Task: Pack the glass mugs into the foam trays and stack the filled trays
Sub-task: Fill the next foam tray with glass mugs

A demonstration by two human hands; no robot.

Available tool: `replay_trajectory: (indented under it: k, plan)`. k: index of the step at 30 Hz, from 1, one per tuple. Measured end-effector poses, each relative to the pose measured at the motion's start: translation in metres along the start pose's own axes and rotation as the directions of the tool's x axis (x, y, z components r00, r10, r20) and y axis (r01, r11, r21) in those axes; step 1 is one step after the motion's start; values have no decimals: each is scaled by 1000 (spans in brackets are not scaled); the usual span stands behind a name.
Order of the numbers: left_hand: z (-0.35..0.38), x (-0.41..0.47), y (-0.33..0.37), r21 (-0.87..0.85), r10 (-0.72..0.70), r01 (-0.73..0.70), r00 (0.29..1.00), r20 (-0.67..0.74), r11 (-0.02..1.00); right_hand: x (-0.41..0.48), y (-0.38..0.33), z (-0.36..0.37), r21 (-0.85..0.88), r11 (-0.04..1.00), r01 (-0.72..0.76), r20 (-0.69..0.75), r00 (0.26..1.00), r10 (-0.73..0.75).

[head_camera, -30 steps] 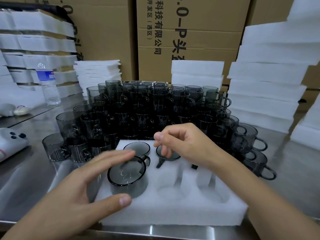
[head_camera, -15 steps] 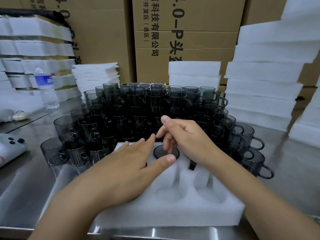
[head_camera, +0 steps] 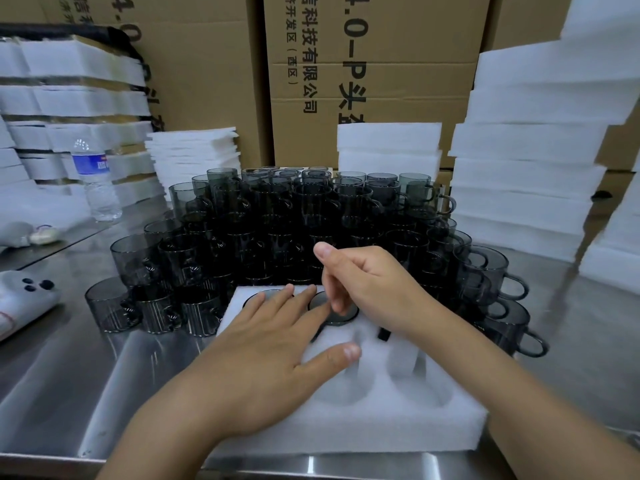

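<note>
A white foam tray (head_camera: 433,420) with round pockets lies at the table's front edge. My left hand (head_camera: 263,362) lies flat on its left half with the fingers straight, and hides the front-left pocket. Its fingertips reach a smoky glass mug (head_camera: 266,294) seated in the back-left pocket. A second mug (head_camera: 346,315) sits in the back-middle pocket. My right hand (head_camera: 374,289) hovers over that mug; its loosely curled fingers touch the rim and one finger points up. Both front-right pockets are empty. A dense pile of glass mugs (head_camera: 277,230) stands just behind the tray.
Tall stacks of foam trays (head_camera: 536,168) rise at the right and another stack (head_camera: 388,147) at the back. Thin foam sheets (head_camera: 194,150) and a water bottle (head_camera: 97,181) stand back left. Loose mugs (head_camera: 502,317) crowd the tray's right side. Cardboard boxes (head_camera: 363,64) wall off the rear.
My left hand slid forward from beside the front-left mug and now covers it. My right hand set its mug into the back-middle pocket and eased its fingers up.
</note>
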State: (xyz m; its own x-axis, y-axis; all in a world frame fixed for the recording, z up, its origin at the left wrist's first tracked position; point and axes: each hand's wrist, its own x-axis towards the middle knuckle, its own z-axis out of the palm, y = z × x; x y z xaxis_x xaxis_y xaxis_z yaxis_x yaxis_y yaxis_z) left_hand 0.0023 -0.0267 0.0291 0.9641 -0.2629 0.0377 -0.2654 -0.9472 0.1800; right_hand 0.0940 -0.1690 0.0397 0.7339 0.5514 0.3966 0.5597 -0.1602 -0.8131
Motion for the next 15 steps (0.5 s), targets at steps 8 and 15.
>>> replay_trajectory:
  k: [8,15]
  plan:
    - [1,0,-1,-12,-4,4,1000,-7,1000,-1,0,0,-85,995,59,17,998,-58]
    - [-1,0,1,-55,-66,65,998,-4,996,-9,-8,-25,-418,904,86,-239,950,-201]
